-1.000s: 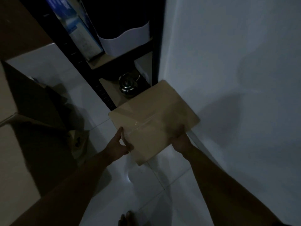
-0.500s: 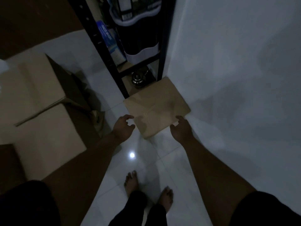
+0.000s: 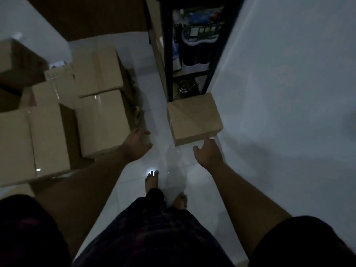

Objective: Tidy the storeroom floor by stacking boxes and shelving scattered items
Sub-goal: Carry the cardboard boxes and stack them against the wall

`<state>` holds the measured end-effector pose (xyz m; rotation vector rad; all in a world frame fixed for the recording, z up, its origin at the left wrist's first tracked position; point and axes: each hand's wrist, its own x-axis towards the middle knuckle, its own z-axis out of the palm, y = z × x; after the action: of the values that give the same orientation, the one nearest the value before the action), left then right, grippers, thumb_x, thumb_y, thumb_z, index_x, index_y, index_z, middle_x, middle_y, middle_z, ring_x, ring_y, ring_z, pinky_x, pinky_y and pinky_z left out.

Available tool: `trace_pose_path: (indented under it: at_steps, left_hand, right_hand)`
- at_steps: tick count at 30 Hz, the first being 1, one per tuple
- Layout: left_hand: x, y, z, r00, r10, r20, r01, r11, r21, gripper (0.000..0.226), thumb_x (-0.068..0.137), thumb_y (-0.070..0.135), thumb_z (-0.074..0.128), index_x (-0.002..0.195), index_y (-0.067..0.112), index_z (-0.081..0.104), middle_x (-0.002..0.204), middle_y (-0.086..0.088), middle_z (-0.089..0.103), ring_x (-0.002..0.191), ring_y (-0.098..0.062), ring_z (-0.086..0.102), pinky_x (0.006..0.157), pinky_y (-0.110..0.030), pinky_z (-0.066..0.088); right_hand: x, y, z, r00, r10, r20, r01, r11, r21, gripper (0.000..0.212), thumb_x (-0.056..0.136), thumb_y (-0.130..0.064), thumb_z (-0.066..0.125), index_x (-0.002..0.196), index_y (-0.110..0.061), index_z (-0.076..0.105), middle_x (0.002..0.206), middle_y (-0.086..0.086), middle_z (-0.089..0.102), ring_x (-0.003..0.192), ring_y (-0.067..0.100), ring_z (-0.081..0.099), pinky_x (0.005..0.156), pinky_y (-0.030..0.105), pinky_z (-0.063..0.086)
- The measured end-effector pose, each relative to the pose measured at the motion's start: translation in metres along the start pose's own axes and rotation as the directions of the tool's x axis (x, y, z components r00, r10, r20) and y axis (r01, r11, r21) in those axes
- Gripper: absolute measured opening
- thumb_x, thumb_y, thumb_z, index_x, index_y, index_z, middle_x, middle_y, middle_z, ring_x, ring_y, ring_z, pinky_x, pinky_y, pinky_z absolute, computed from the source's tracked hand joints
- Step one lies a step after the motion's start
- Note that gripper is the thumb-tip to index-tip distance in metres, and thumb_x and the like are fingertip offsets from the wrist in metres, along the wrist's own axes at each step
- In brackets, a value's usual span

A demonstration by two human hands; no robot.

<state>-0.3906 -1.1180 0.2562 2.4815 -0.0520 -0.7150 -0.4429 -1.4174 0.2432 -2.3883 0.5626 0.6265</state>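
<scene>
A small brown cardboard box rests on the white tiled floor, tight against the white wall and in front of the black shelf unit. My right hand hovers just below the box's near corner, fingers relaxed, one fingertip close to the box edge; holding nothing. My left hand hangs open over the floor, left of the box, near the corner of a taped carton. The room is dim.
Several stacked cardboard cartons fill the left side. Flattened cardboard scraps lean beside them. The shelf holds a white bin, a blue packet and a metal kettle. My bare feet stand on the narrow floor strip.
Both hands let go of the small box, which now sits on the floor by the wall. My hands have drawn back and my view has risen and widened.
</scene>
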Motion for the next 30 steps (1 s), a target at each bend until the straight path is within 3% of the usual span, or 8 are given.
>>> trace_pose_path:
  at_steps: [4, 9, 12, 15, 19, 25, 30]
  left_hand:
    - [-0.056, -0.018, -0.005, 0.99, -0.095, -0.106, 0.091, 0.995, -0.041, 0.054, 0.091, 0.032, 0.073, 0.139, 0.015, 0.055, 0.145, -0.014, 0.045, 0.127, -0.033, 0.053, 0.107, -0.035, 0.04]
    - [-0.113, -0.05, -0.007, 0.97, -0.184, -0.158, 0.164, 0.978, -0.13, 0.049, 0.092, 0.036, 0.071, 0.136, 0.02, 0.057, 0.144, -0.011, 0.045, 0.125, -0.031, 0.053, 0.106, -0.038, 0.042]
    - [-0.144, -0.071, -0.007, 0.952, -0.241, -0.189, 0.202, 0.958, -0.204, 0.048, 0.09, 0.036, 0.073, 0.133, 0.021, 0.058, 0.143, -0.009, 0.048, 0.129, -0.029, 0.051, 0.108, -0.038, 0.041]
    - [-0.173, -0.096, -0.009, 0.929, -0.305, -0.212, 0.239, 0.927, -0.288, 0.046, 0.09, 0.033, 0.074, 0.132, 0.021, 0.059, 0.145, -0.01, 0.047, 0.131, -0.029, 0.05, 0.107, -0.036, 0.04]
    - [-0.223, -0.15, -0.013, 0.899, -0.381, -0.214, 0.304, 0.897, -0.323, 0.048, 0.089, 0.042, 0.074, 0.132, 0.025, 0.059, 0.144, -0.009, 0.05, 0.13, -0.028, 0.051, 0.104, -0.039, 0.043]
    - [-0.314, -0.247, -0.029, 0.876, -0.423, -0.231, 0.326, 0.873, -0.363, 0.044, 0.091, 0.035, 0.074, 0.13, 0.02, 0.062, 0.138, -0.009, 0.052, 0.128, -0.028, 0.051, 0.108, -0.04, 0.043]
    - [-0.377, -0.325, -0.052, 0.858, -0.447, -0.254, 0.325, 0.855, -0.405, 0.044, 0.092, 0.029, 0.073, 0.132, 0.012, 0.062, 0.134, -0.005, 0.055, 0.125, -0.027, 0.055, 0.096, -0.033, 0.043]
  right_hand:
    - [-0.029, -0.002, -0.001, 0.991, -0.115, 0.061, 0.115, 0.993, 0.018, 0.07, 0.091, -0.049, 0.059, 0.151, -0.017, 0.041, 0.148, 0.01, 0.051, 0.135, 0.034, 0.049, 0.109, 0.048, 0.046]
    - [-0.05, -0.015, 0.0, 0.981, -0.156, 0.112, 0.157, 0.988, 0.003, 0.065, 0.093, -0.043, 0.064, 0.149, -0.017, 0.044, 0.141, 0.01, 0.058, 0.127, 0.033, 0.056, 0.105, 0.039, 0.048]
    - [-0.057, -0.027, 0.014, 0.976, -0.177, 0.128, 0.18, 0.984, -0.013, 0.07, 0.087, -0.051, 0.061, 0.147, -0.02, 0.044, 0.138, 0.01, 0.06, 0.121, 0.032, 0.06, 0.102, 0.042, 0.052]
    - [-0.073, -0.049, 0.033, 0.967, -0.204, 0.156, 0.214, 0.976, -0.051, 0.067, 0.091, -0.045, 0.062, 0.15, -0.019, 0.041, 0.14, 0.013, 0.054, 0.123, 0.034, 0.057, 0.103, 0.043, 0.05]
    - [-0.1, -0.085, 0.07, 0.954, -0.25, 0.168, 0.267, 0.96, -0.089, 0.065, 0.094, -0.041, 0.063, 0.15, -0.016, 0.041, 0.141, 0.016, 0.054, 0.124, 0.035, 0.055, 0.104, 0.041, 0.049]
    - [-0.156, -0.138, 0.143, 0.955, -0.245, 0.169, 0.257, 0.965, -0.054, 0.063, 0.097, -0.038, 0.061, 0.152, -0.017, 0.039, 0.148, 0.014, 0.049, 0.126, 0.034, 0.055, 0.096, 0.031, 0.045]
    - [-0.207, -0.181, 0.207, 0.957, -0.25, 0.149, 0.255, 0.967, -0.012, 0.063, 0.094, -0.042, 0.062, 0.149, -0.02, 0.04, 0.142, 0.016, 0.051, 0.123, 0.035, 0.055, 0.101, 0.04, 0.05]
